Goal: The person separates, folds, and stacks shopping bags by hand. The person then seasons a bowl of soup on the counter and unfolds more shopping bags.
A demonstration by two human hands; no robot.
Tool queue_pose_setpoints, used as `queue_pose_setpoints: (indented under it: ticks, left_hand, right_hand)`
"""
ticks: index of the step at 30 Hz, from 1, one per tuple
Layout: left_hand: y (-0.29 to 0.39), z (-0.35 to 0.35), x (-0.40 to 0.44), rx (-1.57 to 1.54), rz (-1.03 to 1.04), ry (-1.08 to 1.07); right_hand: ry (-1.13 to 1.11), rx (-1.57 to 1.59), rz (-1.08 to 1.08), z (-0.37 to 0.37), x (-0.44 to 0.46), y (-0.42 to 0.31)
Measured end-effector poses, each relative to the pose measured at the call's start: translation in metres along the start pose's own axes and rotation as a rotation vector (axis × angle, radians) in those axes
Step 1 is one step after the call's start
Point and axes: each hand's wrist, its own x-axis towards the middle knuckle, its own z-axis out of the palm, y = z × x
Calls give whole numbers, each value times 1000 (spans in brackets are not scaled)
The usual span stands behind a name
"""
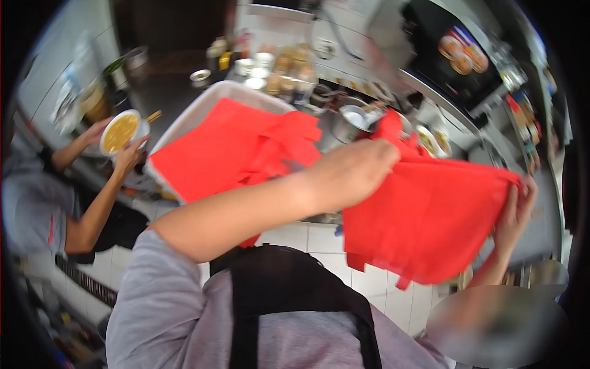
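Observation:
Both my hands hold up a red fabric bag [424,221] by its top edge, in front of me on the right. My left hand [362,169] reaches across from the left, fingers closed on the bag's upper left corner near a bunched strap. At the upper right corner, my right hand [517,206] pinches the edge between thumb and fingers. The bag hangs fairly flat, with short strips along its lower edge. More red bags [227,147] lie stacked, straps tangled, in a white plastic tub [218,89] to the left, partly hidden by my left forearm.
On the left, another person [37,190] holds a bowl of yellow food [120,132]. Cups and jars [264,61] crowd the counter's back, beside a metal pot [351,120]. A dark screen [452,55] stands upper right. White floor tiles [369,280] show below.

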Motion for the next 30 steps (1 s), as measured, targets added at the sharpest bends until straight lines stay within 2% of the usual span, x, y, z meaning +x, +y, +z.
queue_pose_setpoints:
  ticks: [1,2,6,9,11,12,14,20,22,24,26,28,29,30]
  left_hand:
    - [-1,-2,3,-23,-4,-62]
    - [0,0,4,-6,-12,-97]
    - [6,-2,15,36,110,-120]
    - [4,-4,23,173,268,-40]
    - [1,-6,29,212,294,-78]
    - [-1,-7,30,261,314,-113]
    - [-7,-10,33,284,336,-152]
    - [-30,-10,47,292,451,-199]
    - [-36,-5,47,263,420,-164]
    - [-39,-2,43,213,375,-201]
    - [-39,-2,35,189,192,-364]
    - [-38,5,21,50,140,-479]
    - [-39,11,21,-74,90,-555]
    - [-40,16,26,-70,97,-561]
  right_hand:
    - [11,2,61,-2,-5,-1]
    - [-25,-44,11,-3,-8,-6]
    - [-5,111,26,-2,-21,-3]
    - [20,244,31,-4,-28,8]
    - [-3,322,19,-3,-30,10]
    - [9,312,23,-1,-30,8]
    - [25,78,44,3,-31,2]
    - [36,-19,134,13,-27,-14]
    - [65,-29,163,13,-27,-18]
    - [-13,-94,239,12,-30,-22]
    - [-40,-185,236,9,-45,-25]
    - [-161,-233,308,1,-65,-26]
    - [-194,-293,267,-5,-74,-24]
    - [-184,-291,269,-12,-78,-21]
